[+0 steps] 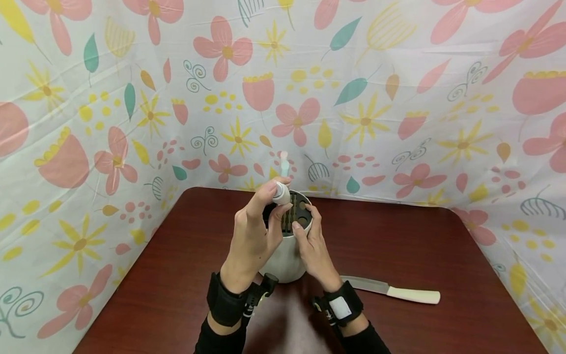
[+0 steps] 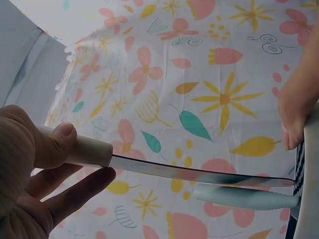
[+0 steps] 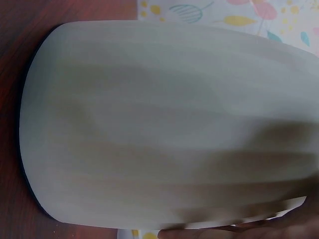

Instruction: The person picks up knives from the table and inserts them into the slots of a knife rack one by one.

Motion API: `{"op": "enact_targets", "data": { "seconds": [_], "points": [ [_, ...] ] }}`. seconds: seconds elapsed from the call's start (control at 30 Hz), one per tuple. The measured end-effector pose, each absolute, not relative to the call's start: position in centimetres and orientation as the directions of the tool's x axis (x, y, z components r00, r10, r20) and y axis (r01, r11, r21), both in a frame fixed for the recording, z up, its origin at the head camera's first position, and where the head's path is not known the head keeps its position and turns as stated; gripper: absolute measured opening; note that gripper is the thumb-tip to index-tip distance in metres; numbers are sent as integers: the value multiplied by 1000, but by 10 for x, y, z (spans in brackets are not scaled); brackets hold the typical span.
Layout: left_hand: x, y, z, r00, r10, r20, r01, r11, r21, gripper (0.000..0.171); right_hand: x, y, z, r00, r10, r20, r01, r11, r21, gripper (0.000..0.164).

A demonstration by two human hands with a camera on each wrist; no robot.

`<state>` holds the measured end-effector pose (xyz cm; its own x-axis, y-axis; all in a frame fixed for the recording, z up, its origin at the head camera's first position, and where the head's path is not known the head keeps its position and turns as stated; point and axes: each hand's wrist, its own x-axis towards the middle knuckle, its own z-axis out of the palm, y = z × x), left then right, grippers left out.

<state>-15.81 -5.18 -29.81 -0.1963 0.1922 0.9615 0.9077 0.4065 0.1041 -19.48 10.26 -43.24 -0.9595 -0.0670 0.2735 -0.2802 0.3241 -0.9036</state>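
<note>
My left hand (image 1: 254,233) pinches the white handle (image 2: 92,150) of a knife between thumb and fingers. The knife's blade (image 2: 199,173) runs from the handle to the slotted top of a white ribbed knife block (image 1: 283,260). How far its tip sits inside cannot be made out. Beside this blade, a pale blue handle (image 2: 244,196) sticks out of the block. My right hand (image 1: 314,248) grips the block's rim on the right, its thumb over the edge. In the right wrist view the block's side (image 3: 149,124) fills most of the picture.
A second knife (image 1: 411,294) with a cream handle lies on the dark red-brown table (image 1: 398,241), right of the block, its blade partly behind my right wrist. A flower-patterned cloth (image 1: 318,98) hangs behind the table and along its sides.
</note>
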Motion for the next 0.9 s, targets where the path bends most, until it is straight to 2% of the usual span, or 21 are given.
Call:
{"op": "enact_targets", "data": {
  "seconds": [0.43, 0.9],
  "points": [
    [-157, -52, -305, -215, 196, 957, 905, 408, 120, 70, -195, 103, -431, -963, -67, 260, -268, 328, -906, 59],
    [-172, -51, -313, -311, 228, 923, 875, 448, 184, 75, -195, 103, -429, -957, -71, 281, -288, 329, -899, 58]
  ]
}}
